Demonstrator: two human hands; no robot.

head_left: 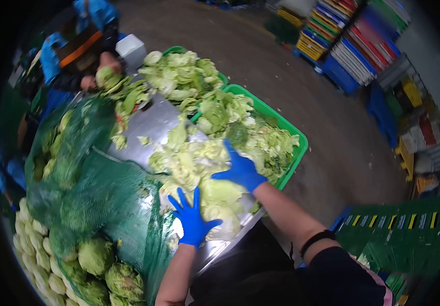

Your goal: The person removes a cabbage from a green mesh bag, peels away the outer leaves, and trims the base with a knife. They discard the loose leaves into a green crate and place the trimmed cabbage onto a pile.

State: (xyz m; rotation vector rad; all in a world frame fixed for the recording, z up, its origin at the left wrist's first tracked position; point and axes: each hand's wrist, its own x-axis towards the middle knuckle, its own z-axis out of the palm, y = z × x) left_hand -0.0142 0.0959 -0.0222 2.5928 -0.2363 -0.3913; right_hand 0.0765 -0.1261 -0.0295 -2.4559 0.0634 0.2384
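A heap of loose pale cabbage leaves (186,160) lies on the metal table (148,127). My left hand (193,220), in a blue glove, rests at the near edge of the heap with its fingers spread. Farther right, my right hand (241,171), gloved the same way, lies across the leaves with thumb and fingers apart. Neither hand is wrapped round anything. Against the table's far right side stands a green crate (294,148) full of trimmed leaves, and a second leaf-filled green crate (175,50) is beyond it.
A green mesh sack (123,204) with whole cabbages (96,256) covers the table's left side. Pale cabbages (41,260) are piled at lower left. Across the table, a co-worker's hand (108,64) is at a cabbage. Stacked coloured crates (327,25) stand beyond the floor.
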